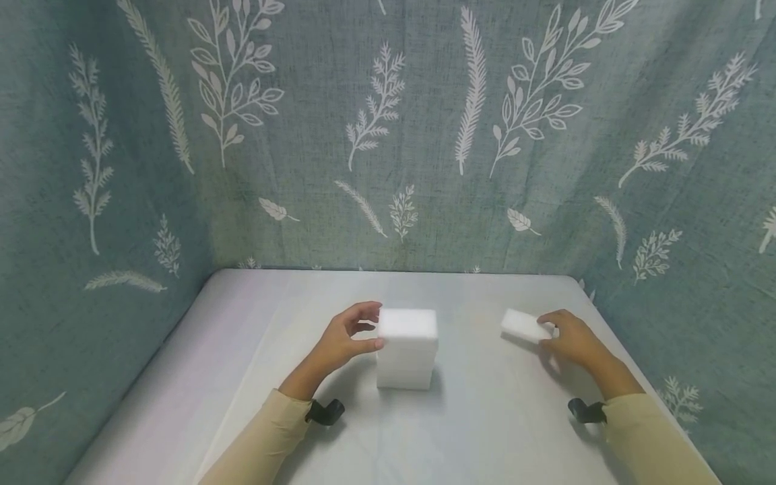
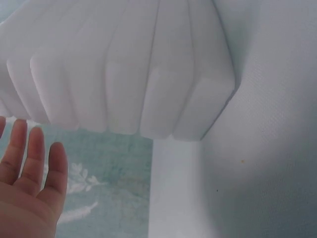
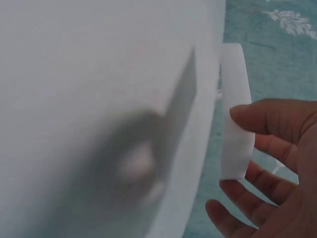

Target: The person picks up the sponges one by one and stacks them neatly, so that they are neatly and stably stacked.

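Observation:
A stack of several flat white sponge blocks stands upright near the middle of the table. At its upper left side is my left hand, thumb and fingers spread apart with the tips right at the top block's edges. In the left wrist view its fingers look nearly straight beside the blocks. Off to the right, my right hand pinches one white sponge block by its end. The right wrist view has that block between thumb and fingers, raised over the table with its shadow below.
A white-covered table lies under both hands. Green curtain with white leaf prints hangs behind it and along both sides. Black wrist devices sit at the sleeve cuffs, low over the table.

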Demonstrator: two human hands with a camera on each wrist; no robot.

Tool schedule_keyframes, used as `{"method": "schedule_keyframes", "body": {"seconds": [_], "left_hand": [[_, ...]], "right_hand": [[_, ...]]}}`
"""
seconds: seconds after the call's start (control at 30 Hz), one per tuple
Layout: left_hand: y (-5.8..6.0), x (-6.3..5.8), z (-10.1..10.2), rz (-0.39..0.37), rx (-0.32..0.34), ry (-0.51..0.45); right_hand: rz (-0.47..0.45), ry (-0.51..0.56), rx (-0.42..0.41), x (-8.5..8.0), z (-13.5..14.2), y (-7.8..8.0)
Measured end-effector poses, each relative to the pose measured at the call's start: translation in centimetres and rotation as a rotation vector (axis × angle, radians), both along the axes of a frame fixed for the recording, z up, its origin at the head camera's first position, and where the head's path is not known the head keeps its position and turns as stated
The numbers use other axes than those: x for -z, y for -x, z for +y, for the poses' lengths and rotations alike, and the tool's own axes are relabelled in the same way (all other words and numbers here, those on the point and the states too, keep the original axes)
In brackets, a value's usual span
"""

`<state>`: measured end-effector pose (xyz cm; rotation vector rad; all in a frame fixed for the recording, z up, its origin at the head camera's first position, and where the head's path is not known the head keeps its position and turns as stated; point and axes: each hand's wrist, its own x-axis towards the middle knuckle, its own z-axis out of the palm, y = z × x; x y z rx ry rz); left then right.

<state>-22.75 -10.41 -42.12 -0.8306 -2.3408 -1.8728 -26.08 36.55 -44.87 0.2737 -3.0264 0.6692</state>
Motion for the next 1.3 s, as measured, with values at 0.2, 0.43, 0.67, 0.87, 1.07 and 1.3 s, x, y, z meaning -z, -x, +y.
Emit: {"method": "schedule_keyframes", "body": {"seconds": [0.2, 0.43, 0.67, 0.87, 1.07, 1.3], "left_hand": [[1.0, 0.8, -0.2, 0.001, 0.008, -0.001], [2.4, 2.8, -0.7, 0.004, 0.001, -0.032], [2.4, 3.0, -0.6, 0.027, 0.021, -0.041], [2.4, 3.0, -0.4, 0.023, 0.013, -0.036], [2.3, 2.9, -0.2, 0.001, 0.015, -0.036], [0.5, 0.4, -0.2, 0.006, 0.035, -0.044]], "right_hand": [[0.032, 0.04, -0.088, -1.6, -1.3, 0.2], [0.056, 0.018, -0.214, -5.3, -4.6, 0.7], [0.044, 0.026, -0.283, -8.5, -7.6, 0.9], [0.059, 0.012, -0.334, -9.8, -9.6, 0.8], [0.062, 0.037, -0.356, -10.0, -10.6, 0.6], [0.083, 0.1, -0.39, -10.1, -11.7, 0.6]]}}
